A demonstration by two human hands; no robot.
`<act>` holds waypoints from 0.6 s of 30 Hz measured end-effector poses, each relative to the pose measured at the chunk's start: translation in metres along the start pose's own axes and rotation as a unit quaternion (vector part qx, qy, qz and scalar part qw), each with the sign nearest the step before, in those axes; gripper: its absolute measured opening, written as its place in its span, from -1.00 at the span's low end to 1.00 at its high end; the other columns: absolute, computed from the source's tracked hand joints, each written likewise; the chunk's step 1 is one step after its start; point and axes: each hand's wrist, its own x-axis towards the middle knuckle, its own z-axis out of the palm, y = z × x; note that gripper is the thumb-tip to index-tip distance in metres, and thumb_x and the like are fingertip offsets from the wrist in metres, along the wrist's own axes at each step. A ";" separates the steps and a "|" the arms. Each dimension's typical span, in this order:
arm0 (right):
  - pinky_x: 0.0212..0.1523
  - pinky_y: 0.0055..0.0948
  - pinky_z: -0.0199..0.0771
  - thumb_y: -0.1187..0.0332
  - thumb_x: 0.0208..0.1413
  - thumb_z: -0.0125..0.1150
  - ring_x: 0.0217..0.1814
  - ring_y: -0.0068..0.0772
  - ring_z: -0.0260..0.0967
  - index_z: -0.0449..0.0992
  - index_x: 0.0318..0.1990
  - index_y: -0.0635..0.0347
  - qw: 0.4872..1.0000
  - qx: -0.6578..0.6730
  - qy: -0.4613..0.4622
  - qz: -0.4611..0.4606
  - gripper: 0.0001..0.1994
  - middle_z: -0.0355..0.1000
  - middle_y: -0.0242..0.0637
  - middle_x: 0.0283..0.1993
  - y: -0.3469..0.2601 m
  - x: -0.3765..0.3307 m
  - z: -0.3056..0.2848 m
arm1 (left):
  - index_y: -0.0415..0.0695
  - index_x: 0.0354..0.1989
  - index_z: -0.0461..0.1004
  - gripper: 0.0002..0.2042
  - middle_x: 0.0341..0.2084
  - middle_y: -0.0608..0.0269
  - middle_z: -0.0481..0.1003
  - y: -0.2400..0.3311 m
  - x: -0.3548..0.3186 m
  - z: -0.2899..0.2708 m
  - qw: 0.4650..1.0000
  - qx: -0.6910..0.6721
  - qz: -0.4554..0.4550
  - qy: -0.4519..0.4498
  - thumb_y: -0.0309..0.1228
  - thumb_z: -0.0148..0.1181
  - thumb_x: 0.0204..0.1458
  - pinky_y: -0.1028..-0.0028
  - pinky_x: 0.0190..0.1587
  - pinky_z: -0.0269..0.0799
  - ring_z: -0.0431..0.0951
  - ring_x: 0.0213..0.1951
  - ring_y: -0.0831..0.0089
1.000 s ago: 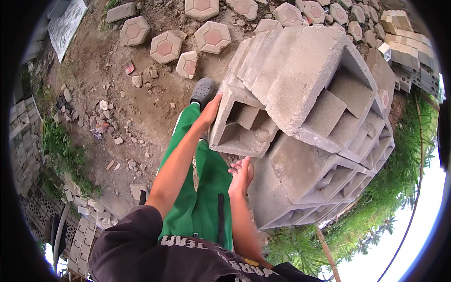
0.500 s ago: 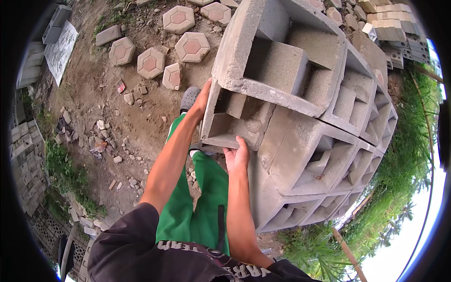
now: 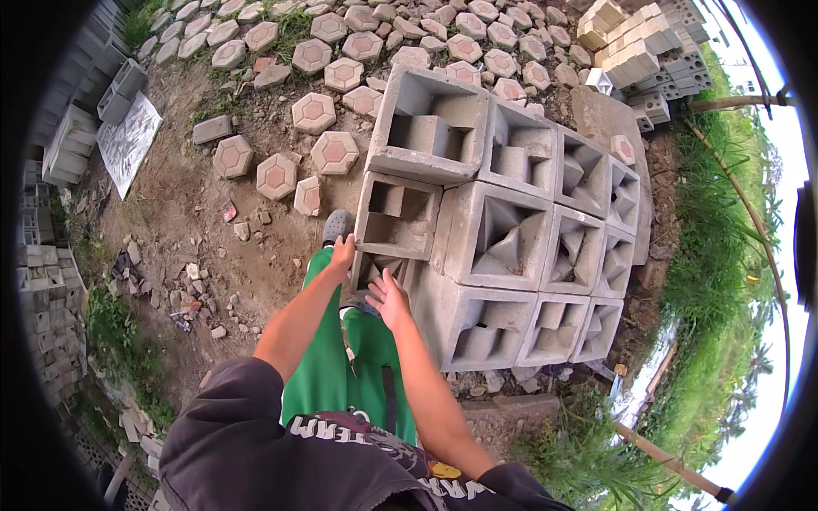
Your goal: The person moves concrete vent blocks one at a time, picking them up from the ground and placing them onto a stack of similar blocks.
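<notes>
Both hands are gripping a grey hollow concrete block [image 3: 381,272] at the low near corner of a stacked pile of similar blocks [image 3: 520,230]: left hand [image 3: 343,253] fingers clasping its left edge, right hand [image 3: 388,298] fingers curling over its rim. Hexagonal paving stones [image 3: 334,152] are lying on the dirt beyond.

Two bare hands, the left hand [image 3: 343,253] and the right hand [image 3: 388,297], rest on one low hollow concrete block [image 3: 376,271] at the near corner of a stack. About twelve such hollow blocks show their open faces in the stack [image 3: 503,230]. Dozens of hexagonal pavers [image 3: 334,152], too many to count exactly, lie across the dirt, beside one flat grey sheet [image 3: 128,140].
</notes>
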 end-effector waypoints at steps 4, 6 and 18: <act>0.12 -0.15 0.27 0.02 0.10 0.13 0.27 -0.16 0.12 0.03 0.28 0.20 0.997 -0.062 -0.046 0.000 -0.29 0.15 -0.09 0.26 0.029 -0.078 -0.010 | -0.30 -0.01 0.41 -0.58 -0.10 0.05 0.48 -0.087 -0.095 -0.041 0.991 -0.045 0.079 -0.097 -0.19 -0.02 0.12 0.41 0.04 0.30 0.43 -0.02 0.34; 0.08 -0.18 0.30 0.08 0.12 0.13 0.22 -0.20 0.19 0.12 0.25 0.19 0.996 -0.074 -0.044 -0.020 -0.38 0.24 -0.13 0.21 0.046 -0.105 -0.023 | -0.28 -0.15 0.50 -0.68 -0.27 0.12 0.54 -0.085 -0.161 -0.059 0.977 -0.035 0.046 -0.207 -0.28 0.12 0.03 0.49 -0.10 0.39 0.51 -0.20 0.48; -0.27 -0.44 0.48 0.41 0.09 0.16 -0.34 -0.46 0.40 0.40 -0.21 0.20 0.987 -0.113 -0.012 -0.110 -0.86 0.41 -0.35 -0.36 0.113 -0.175 0.051 | -0.21 -0.64 0.47 -0.69 -0.68 0.18 0.50 -0.007 -0.236 -0.180 0.920 0.200 0.303 -0.148 -0.23 0.42 -0.38 0.40 -0.47 0.41 0.48 -0.59 0.45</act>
